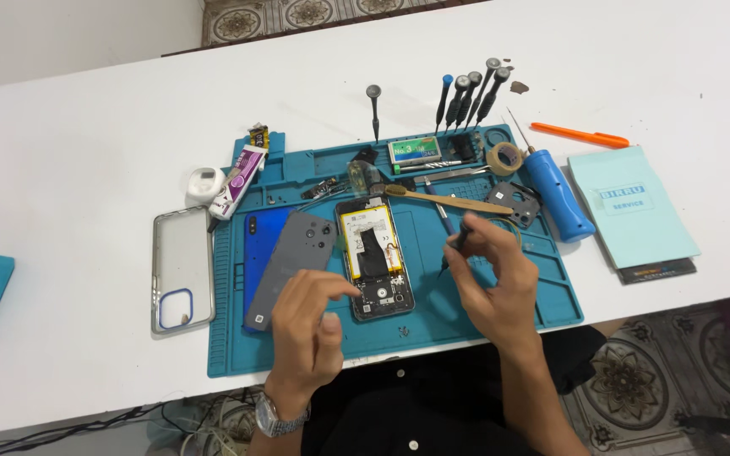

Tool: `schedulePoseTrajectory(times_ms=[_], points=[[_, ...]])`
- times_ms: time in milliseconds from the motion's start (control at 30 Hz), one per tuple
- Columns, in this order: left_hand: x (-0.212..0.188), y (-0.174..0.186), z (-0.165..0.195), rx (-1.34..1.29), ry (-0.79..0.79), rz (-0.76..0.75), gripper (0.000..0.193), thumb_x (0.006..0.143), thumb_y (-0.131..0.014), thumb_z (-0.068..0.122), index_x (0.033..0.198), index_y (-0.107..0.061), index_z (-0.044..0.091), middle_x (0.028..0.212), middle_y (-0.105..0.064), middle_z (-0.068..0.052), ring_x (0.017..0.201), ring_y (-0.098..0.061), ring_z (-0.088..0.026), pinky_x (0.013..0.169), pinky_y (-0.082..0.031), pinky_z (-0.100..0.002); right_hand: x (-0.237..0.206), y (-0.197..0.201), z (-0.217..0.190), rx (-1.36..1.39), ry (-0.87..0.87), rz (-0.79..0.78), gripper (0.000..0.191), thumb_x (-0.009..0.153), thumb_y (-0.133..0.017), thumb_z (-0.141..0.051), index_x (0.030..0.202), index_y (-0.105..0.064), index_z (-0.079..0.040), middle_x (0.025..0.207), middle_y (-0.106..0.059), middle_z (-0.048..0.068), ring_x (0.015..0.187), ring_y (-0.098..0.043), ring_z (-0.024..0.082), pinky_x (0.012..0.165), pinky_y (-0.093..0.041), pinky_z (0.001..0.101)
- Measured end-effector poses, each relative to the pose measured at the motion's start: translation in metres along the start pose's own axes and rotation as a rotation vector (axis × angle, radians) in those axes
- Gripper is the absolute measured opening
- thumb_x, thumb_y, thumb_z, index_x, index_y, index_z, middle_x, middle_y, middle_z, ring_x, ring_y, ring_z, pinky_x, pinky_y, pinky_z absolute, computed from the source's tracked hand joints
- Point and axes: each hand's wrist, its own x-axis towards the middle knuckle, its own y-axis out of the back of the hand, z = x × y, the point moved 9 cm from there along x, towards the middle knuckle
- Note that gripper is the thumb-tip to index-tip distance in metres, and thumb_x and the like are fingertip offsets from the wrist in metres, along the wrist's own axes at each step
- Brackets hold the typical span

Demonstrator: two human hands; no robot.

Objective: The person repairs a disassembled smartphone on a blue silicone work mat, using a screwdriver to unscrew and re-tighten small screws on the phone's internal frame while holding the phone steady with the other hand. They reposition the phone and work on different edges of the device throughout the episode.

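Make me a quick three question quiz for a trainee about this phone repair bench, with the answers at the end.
1. True or false: the opened phone lies on the blue work mat.
2. Which hand holds the dark screwdriver? A) left hand B) right hand C) neither
3. What lies on the white table just left of the mat?

Key
1. True; its back is off and the battery shows.
2. B; the right hand pinches it, tip pointing down at the mat, while the left hand reaches its fingers to the phone's lower edge.
3. A clear phone case.
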Motion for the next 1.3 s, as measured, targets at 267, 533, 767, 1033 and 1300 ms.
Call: schedulePoseTrajectory(times_ms=[267, 533, 767, 1033, 1300], points=[[-0.005, -0.006, -0.011, -0.079, 0.006, -0.021, 0.072, 0.112, -0.024, 0.054, 0.089, -0.068, 0.002, 0.085, -0.069, -0.010, 0.075, -0.065, -0.023, 0.069, -0.048, -0.035, -0.022, -0.014, 0.007, 0.181, 0.062, -0.192, 0.060, 0.088, -0.074, 0.013, 0.137, -0.044, 0.000, 0.106, -0.072, 0.017, 0.095, -0.075, 0.021, 0.086, -0.064, 0.0318], [-0.005, -0.007, -0.010, -0.071, 0.001, -0.055, 0.064, 0.112, -0.033, 0.053, 0.089, -0.069, 0.006, 0.085, -0.070, -0.006, 0.075, -0.063, -0.021, 0.069, -0.046, -0.035, -0.030, -0.023, -0.001, 0.263, 0.172, -0.319, 0.058, 0.084, -0.077, 0.012, 0.133, -0.047, -0.001, 0.104, -0.073, 0.018, 0.097, -0.076, 0.023, 0.084, -0.065, 0.0326], [-0.004, -0.042, 0.006, 0.192, -0.159, -0.345, 0.055, 0.070, -0.079, 0.070, 0.091, -0.083, 0.019, 0.083, -0.055, 0.001, 0.082, -0.049, -0.019, 0.077, -0.035, -0.039, -0.030, -0.018, 0.000, 0.234, 0.175, -0.258, 0.058, 0.085, -0.077, 0.011, 0.133, -0.047, 0.000, 0.098, -0.073, 0.015, 0.092, -0.077, 0.023, 0.083, -0.064, 0.0315], [-0.007, -0.052, 0.004, 0.203, -0.152, -0.416, 0.054, 0.067, -0.082, 0.071, 0.085, -0.083, 0.021, 0.087, -0.053, 0.002, 0.088, -0.050, -0.019, 0.079, -0.033, -0.039, -0.030, -0.018, 0.000, 0.233, 0.190, -0.268, 0.057, 0.084, -0.078, 0.011, 0.132, -0.048, 0.001, 0.101, -0.073, 0.017, 0.091, -0.076, 0.021, 0.079, -0.064, 0.0306], [-0.007, -0.051, 0.005, 0.159, -0.155, -0.405, 0.049, 0.065, -0.085, 0.068, 0.083, -0.083, 0.022, 0.090, -0.056, 0.002, 0.089, -0.052, -0.019, 0.079, -0.035, -0.038, -0.033, -0.020, 0.003, 0.284, 0.172, -0.311, 0.057, 0.084, -0.080, 0.009, 0.131, -0.049, 0.001, 0.106, -0.073, 0.018, 0.095, -0.077, 0.023, 0.080, -0.067, 0.0309]])
